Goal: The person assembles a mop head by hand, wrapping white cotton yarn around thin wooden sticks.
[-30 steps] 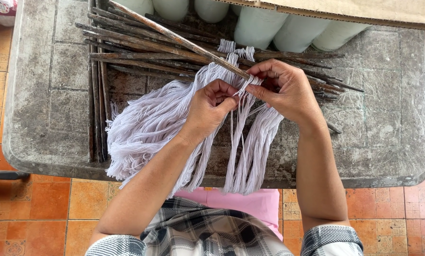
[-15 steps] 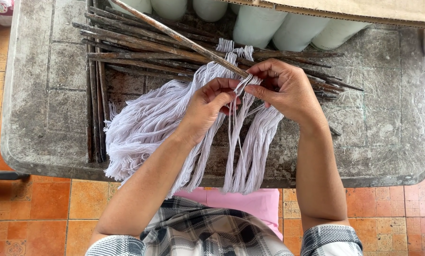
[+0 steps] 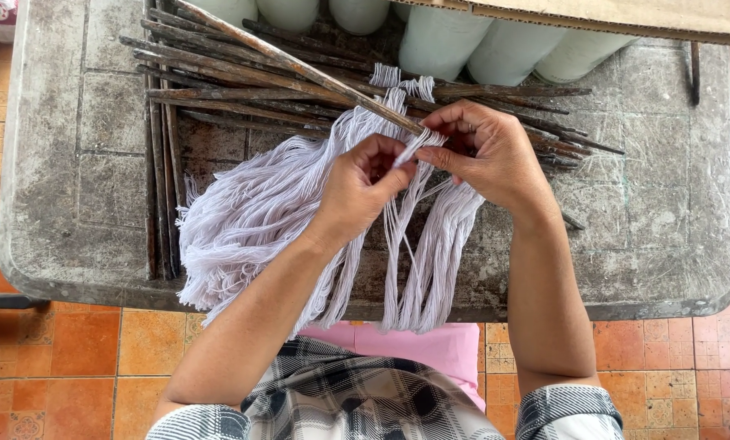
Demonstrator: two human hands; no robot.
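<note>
Currently, strands: white yarn strands [image 3: 418, 147] pinched at one slanted stick [image 3: 300, 69], above table centre.
Left hand [image 3: 365, 183]: thumb and fingers clenched on one strand end.
Right hand [image 3: 487, 151]: fingertips grasping the same strands, touching the stick.
Yarn bundle [image 3: 251, 220]: one fanned mass, hanging over table edge.
Sticks: dark pile [image 3: 218, 81], uncountable.
Spools [image 3: 511, 49]: at least six pale, far edge.
Table [image 3: 666, 204]: one, grey stone.
</note>
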